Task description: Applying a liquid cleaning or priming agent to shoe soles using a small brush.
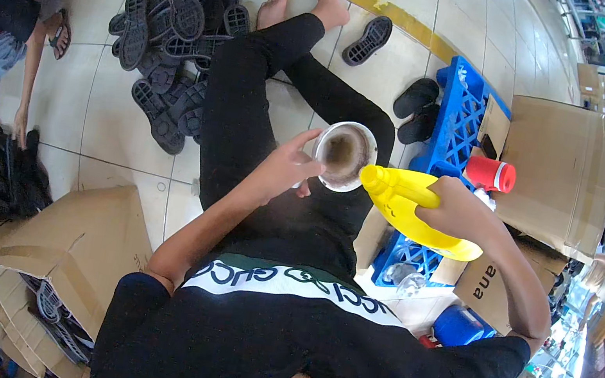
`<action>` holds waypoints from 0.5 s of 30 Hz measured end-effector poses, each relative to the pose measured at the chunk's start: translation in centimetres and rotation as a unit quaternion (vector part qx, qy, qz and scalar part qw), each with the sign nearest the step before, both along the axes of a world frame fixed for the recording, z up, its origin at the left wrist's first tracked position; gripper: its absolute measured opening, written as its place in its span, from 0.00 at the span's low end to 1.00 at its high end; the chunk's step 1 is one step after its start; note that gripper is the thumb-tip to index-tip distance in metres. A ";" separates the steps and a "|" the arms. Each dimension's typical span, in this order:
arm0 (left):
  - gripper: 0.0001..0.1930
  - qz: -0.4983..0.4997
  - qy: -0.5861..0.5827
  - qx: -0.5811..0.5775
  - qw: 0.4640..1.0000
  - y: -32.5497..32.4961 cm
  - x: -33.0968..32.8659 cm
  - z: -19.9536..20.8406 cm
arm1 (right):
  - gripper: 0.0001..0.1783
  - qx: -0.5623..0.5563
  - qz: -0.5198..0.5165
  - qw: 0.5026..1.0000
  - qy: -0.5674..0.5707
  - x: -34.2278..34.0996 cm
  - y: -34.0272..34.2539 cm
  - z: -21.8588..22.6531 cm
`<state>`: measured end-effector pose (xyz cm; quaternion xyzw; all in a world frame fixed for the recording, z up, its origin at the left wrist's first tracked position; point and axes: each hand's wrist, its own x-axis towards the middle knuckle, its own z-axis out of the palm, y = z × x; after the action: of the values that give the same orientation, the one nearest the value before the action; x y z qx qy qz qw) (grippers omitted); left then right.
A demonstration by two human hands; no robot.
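Note:
My left hand grips a white cup by its near left side, above my lap. Brownish residue or liquid shows inside it; which of the two I cannot tell. In my right hand is a yellow plastic jug, held by its handle and tilted. The jug's mouth points left at the cup's right rim. Whether anything flows between them cannot be made out. Black shoe soles lie piled on the floor beyond my left leg.
A blue plastic pallet stands at the right, bearing a red container and a large cardboard box. Black slippers lie beside it. An opened carton with soles sits near left. Another person bends over black pieces at far left.

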<state>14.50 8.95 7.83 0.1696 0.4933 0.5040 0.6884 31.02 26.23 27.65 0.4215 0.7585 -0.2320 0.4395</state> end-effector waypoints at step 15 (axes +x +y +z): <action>0.35 -0.003 -0.001 0.004 1.000 0.1 -0.1 -0.4 | 0.23 0.008 0.023 1.000 0.004 -0.5 0.1 -0.2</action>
<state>14.40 9.01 7.45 0.1733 0.4902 0.5040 0.6897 30.55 26.30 27.49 0.4070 0.7715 -0.2172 0.4381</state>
